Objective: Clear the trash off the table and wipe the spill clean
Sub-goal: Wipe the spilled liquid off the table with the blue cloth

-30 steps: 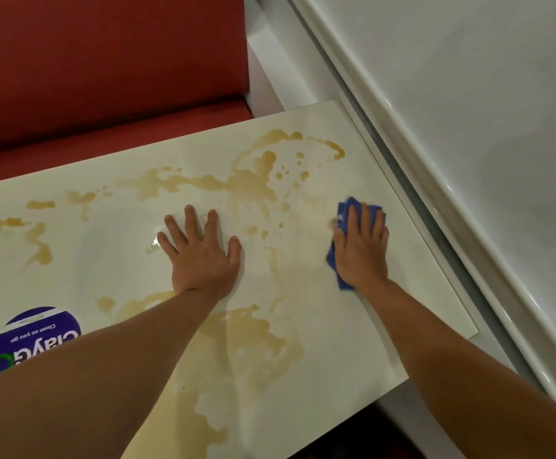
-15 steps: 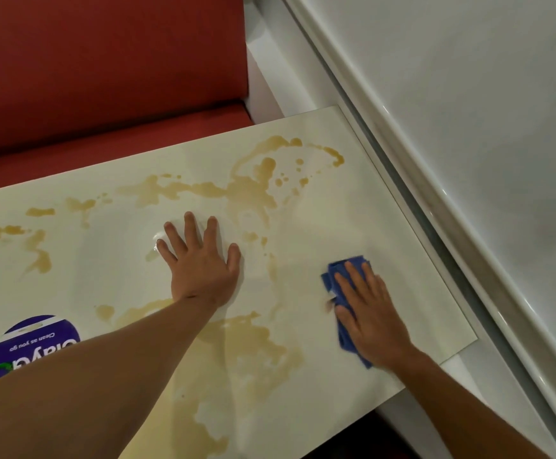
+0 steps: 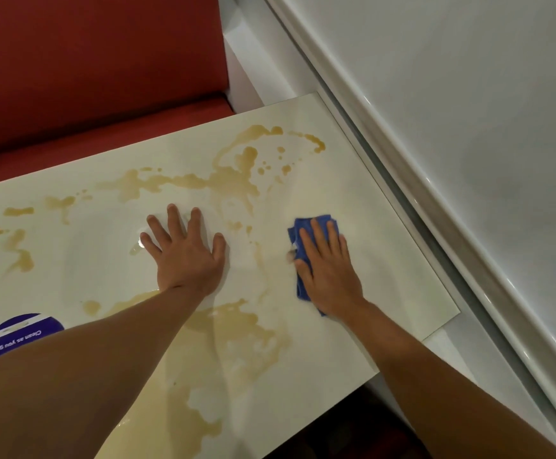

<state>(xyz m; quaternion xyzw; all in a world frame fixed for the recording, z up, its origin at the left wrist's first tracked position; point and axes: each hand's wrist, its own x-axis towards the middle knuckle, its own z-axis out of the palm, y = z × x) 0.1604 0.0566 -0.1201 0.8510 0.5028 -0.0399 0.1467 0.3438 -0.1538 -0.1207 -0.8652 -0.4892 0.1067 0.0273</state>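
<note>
On the white table (image 3: 386, 226), a brown spill (image 3: 233, 180) spreads in thin blotches and small drops, from the far side to the near edge. My right hand (image 3: 331, 273) presses a blue cloth (image 3: 298, 230) flat beside it. My left hand (image 3: 187, 253) lies flat, fingers spread.

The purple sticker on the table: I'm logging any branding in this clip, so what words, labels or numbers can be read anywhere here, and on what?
"Clean as you go": white letters, upside down to the camera, on the round purple sticker on the table, partly hidden by the left forearm.
No other text is readable.
</note>
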